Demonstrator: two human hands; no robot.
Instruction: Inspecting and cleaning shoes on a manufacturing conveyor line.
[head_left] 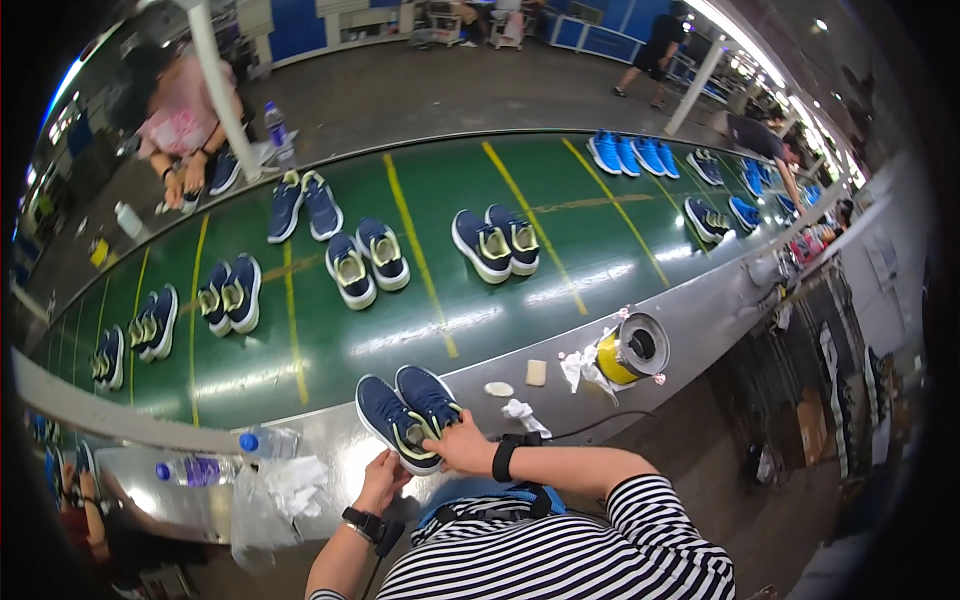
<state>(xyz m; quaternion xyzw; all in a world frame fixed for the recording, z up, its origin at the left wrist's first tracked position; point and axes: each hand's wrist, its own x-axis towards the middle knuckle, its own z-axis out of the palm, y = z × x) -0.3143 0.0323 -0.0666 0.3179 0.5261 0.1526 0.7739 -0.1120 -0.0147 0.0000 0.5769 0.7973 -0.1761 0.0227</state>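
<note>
1. Left hand [383, 480] sat at the heel end of the left navy sneaker [393, 423], fingers curled vs. the sole edge; whether it truly gripped couldn't be told.
2. That sneaker lay on the steel ledge [330, 450] just below the green conveyor belt [420, 290], long axis running from heel near the person to toe up-left, away from the body.
3. Its mate, the right navy sneaker [428, 394], lay touching it, parallel, toe toward the belt.
4. Right hand [462, 447] rested on the pair's openings w/ fingers pressed down, partly closed on the collar area; it was the nearer hand to both shoes.
5. A yellow tape roll [628, 352] stood well apart to the right.
</note>
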